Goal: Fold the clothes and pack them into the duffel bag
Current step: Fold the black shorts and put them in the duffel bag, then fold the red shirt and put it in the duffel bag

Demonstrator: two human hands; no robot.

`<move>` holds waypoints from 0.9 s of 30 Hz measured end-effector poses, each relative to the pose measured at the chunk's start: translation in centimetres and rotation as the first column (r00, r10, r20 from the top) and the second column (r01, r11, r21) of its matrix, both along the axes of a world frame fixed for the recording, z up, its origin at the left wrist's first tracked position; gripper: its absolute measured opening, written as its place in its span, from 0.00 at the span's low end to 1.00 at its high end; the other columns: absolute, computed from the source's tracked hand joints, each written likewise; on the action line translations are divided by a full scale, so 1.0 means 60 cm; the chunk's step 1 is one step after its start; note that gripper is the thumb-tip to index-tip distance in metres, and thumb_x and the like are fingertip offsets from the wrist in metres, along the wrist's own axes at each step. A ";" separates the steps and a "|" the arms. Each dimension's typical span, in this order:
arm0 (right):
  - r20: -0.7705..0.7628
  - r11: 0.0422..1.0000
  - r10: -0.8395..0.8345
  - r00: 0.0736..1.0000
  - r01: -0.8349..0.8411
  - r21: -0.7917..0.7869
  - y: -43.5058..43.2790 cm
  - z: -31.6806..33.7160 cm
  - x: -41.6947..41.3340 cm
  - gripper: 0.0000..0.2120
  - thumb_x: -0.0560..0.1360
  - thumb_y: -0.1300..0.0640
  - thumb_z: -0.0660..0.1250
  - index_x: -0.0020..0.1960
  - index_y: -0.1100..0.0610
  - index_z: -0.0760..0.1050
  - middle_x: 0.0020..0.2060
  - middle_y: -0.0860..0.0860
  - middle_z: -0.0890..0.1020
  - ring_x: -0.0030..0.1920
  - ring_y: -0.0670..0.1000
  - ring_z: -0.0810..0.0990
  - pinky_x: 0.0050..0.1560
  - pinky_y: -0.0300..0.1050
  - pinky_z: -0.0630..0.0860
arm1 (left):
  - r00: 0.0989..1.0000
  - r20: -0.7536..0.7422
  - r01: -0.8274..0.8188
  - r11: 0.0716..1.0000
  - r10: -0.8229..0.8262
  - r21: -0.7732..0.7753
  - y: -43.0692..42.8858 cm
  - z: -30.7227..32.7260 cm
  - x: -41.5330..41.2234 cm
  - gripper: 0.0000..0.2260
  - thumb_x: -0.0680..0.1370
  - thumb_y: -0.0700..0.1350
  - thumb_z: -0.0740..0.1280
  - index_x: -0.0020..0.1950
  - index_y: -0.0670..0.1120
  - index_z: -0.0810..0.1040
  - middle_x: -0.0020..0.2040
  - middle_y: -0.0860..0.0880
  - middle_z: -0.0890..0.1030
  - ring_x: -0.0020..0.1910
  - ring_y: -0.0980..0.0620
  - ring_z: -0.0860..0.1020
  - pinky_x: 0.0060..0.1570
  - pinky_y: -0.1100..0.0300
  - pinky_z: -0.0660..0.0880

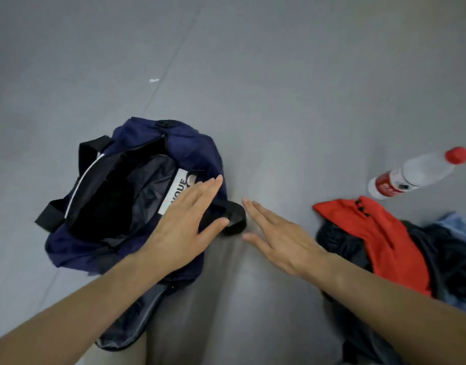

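Clothes pile (384, 246) lay on the floor (279, 101) just right of the right hand (279, 238), the nearer 1; left hand (184, 227) was over the open duffel bag (174, 143); both were flat and held nothing.

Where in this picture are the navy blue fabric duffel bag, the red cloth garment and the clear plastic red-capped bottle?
Navy blue fabric duffel bag (185, 146): head view, far outer wall.
Red cloth garment (384, 241): head view, mid fabric.
Clear plastic red-capped bottle (425, 167): head view, clear body.

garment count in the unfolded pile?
3 visible: a red garment on top, a dark garment beneath it, a light blue garment at the pile's right edge. More may be hidden underneath.
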State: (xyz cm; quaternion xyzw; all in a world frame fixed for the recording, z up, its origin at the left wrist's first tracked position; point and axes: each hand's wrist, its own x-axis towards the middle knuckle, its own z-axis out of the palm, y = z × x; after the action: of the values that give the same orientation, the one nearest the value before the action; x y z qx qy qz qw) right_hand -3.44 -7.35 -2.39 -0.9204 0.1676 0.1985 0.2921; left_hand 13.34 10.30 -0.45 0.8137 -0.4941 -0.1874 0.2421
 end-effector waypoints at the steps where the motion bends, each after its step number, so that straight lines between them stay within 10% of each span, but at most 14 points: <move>1: 0.009 1.000 -0.014 1.000 0.014 -0.011 -0.021 0.013 -0.029 0.33 0.80 0.31 0.46 0.76 0.33 0.30 0.81 0.43 0.46 0.80 0.44 0.49 0.78 0.48 0.56 | 0.999 -0.043 0.034 0.999 -0.034 0.020 -0.024 0.010 -0.015 0.34 0.80 0.59 0.63 0.82 0.57 0.51 0.77 0.55 0.65 0.77 0.56 0.61 0.74 0.61 0.59; 14: 0.251 0.806 -0.547 0.798 0.584 -0.101 -0.147 -0.002 -0.394 0.35 0.80 0.31 0.49 0.81 0.41 0.39 0.81 0.45 0.47 0.80 0.46 0.39 0.80 0.46 0.45 | 0.787 0.083 0.580 0.779 -0.611 0.236 -0.311 0.010 -0.272 0.38 0.81 0.63 0.60 0.81 0.59 0.38 0.81 0.52 0.57 0.78 0.51 0.59 0.76 0.55 0.59; 24: 0.252 0.655 -0.691 0.678 0.734 -0.179 -0.109 -0.163 -0.472 0.40 0.73 0.37 0.65 0.80 0.51 0.61 0.80 0.55 0.57 0.79 0.61 0.57 0.73 0.60 0.64 | 0.855 0.070 0.481 0.836 -0.514 0.266 -0.342 -0.187 -0.459 0.32 0.83 0.47 0.60 0.83 0.52 0.47 0.82 0.46 0.54 0.81 0.44 0.54 0.79 0.51 0.54; 27: 0.320 0.634 -0.679 0.661 0.748 -0.199 -0.116 -0.167 -0.473 0.28 0.75 0.50 0.72 0.73 0.50 0.72 0.78 0.54 0.63 0.77 0.61 0.63 0.70 0.56 0.70 | 0.837 0.072 0.512 0.822 -0.543 0.249 -0.344 -0.190 -0.450 0.32 0.83 0.49 0.61 0.83 0.52 0.49 0.82 0.46 0.56 0.80 0.44 0.57 0.79 0.50 0.56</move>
State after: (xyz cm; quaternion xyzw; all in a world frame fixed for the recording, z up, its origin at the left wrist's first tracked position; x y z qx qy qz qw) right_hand -31.84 -14.34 -12.41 -0.8270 0.5162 -0.0641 0.2131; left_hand -13.66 -10.31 -11.84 0.6776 -0.6920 -0.2432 0.0541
